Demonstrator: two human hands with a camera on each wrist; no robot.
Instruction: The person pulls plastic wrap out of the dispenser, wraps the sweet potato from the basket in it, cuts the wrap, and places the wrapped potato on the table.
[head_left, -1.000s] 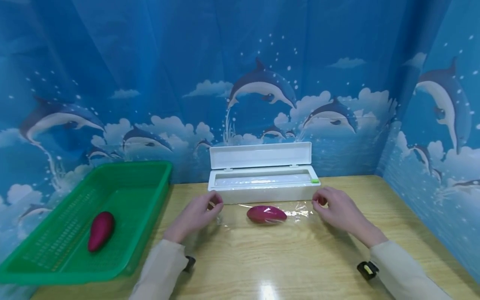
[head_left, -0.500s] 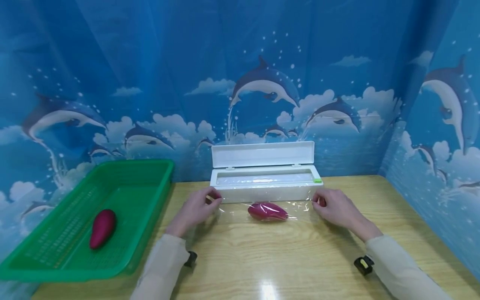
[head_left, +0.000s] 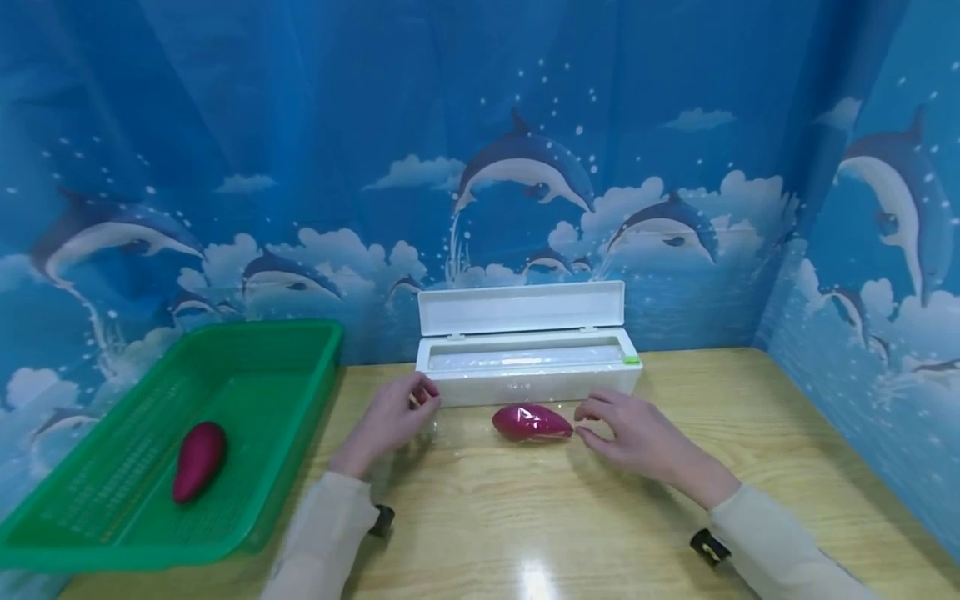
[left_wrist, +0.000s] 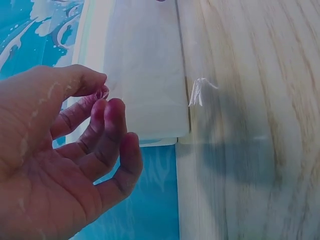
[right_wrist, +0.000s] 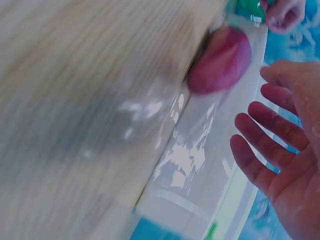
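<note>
A purple sweet potato point(head_left: 531, 422) lies on the table under clear plastic wrap, which glints across it. The wrap point(right_wrist: 182, 160) spreads over the front of the white dispenser box in the right wrist view. My left hand point(head_left: 392, 421) is by the box's front left corner; in the left wrist view its thumb and index fingertip meet on a shiny bit of wrap. At the sweet potato's right end is my right hand point(head_left: 645, 442), its fingers loosely bent and apart with nothing gripped. Behind them stands the white box point(head_left: 536, 387), lid raised, a roll inside.
To the left stands a green plastic basket point(head_left: 300, 475) with another purple sweet potato point(head_left: 198, 461) in it. A dolphin-print curtain point(head_left: 360, 150) hangs behind and along the right side of the wooden table point(head_left: 480, 517).
My right hand has let go of the wrap's right edge and moved left to the sweet potato's end. The wrap has come down onto the sweet potato. My left hand has barely moved.
</note>
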